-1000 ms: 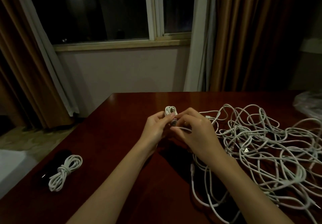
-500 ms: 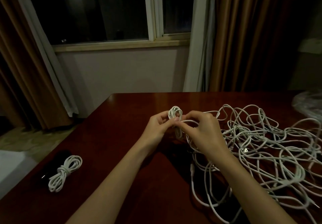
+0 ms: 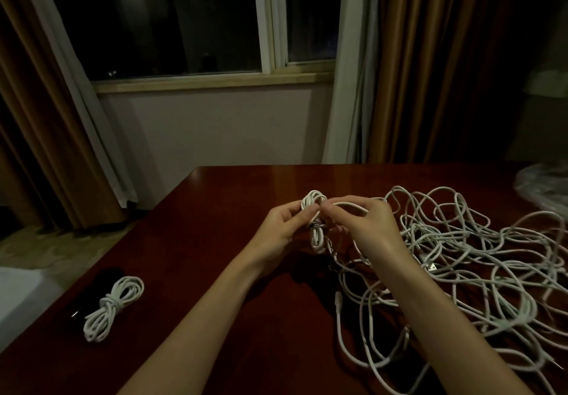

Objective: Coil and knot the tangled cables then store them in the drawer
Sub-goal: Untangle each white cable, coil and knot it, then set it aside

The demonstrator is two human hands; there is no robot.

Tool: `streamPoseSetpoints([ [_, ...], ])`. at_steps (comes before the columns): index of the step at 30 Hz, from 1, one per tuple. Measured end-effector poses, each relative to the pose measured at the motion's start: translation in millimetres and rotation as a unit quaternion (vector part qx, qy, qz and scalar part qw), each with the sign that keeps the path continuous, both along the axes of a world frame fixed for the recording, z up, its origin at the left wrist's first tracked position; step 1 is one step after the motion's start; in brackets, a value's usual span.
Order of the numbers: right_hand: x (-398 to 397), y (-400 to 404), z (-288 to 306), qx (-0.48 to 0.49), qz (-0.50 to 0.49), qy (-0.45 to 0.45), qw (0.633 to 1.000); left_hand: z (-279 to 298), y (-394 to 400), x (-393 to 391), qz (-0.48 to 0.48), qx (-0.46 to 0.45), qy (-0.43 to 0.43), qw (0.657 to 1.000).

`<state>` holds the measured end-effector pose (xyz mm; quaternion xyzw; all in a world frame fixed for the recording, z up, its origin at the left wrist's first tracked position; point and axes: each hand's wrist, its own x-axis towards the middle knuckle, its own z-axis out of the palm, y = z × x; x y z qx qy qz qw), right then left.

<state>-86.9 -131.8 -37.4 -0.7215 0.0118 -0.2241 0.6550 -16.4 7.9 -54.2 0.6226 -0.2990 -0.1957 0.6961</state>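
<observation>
Two hands meet above the tabletop (image 3: 215,210), left hand (image 3: 282,225) fingers curled round a small white coil (image 3: 316,225), right hand (image 3: 365,222) pinching its loose strand, tangled cables (image 3: 461,256) just right, knotted bundle (image 3: 113,305) far left.

Place: I read this as a dim home or hotel room at night.
Evidence: I see a dark window (image 3: 190,19), long brown curtains (image 3: 430,65), a polished wooden table (image 3: 215,241) and patterned carpet (image 3: 61,241).
</observation>
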Motion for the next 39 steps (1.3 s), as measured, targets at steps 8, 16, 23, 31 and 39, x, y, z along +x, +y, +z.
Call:
streamPoseSetpoints([
  [8, 3, -3, -3, -0.029, -0.029, -0.019, 0.999, -2, 5, 7, 0.020, 0.016, 0.007, 1.000],
  [16, 1, -1, 0, 0.053, -0.011, 0.001, 0.999, 1, 2, 5, 0.020, 0.000, 0.028, 0.999],
  [23, 1, 1, -1, 0.162, -0.008, 0.029, 0.986, 1, 2, 6, 0.035, -0.020, 0.041, 0.998],
  [31, 5, -4, -5, 0.166, -0.080, 0.058, 0.981, 2, -5, -3, 0.045, -0.005, -0.010, 0.999],
  [39, 7, -8, -10, -0.150, -0.074, 0.011, 0.986, 4, -3, -4, 0.057, 0.020, -0.037, 0.997],
])
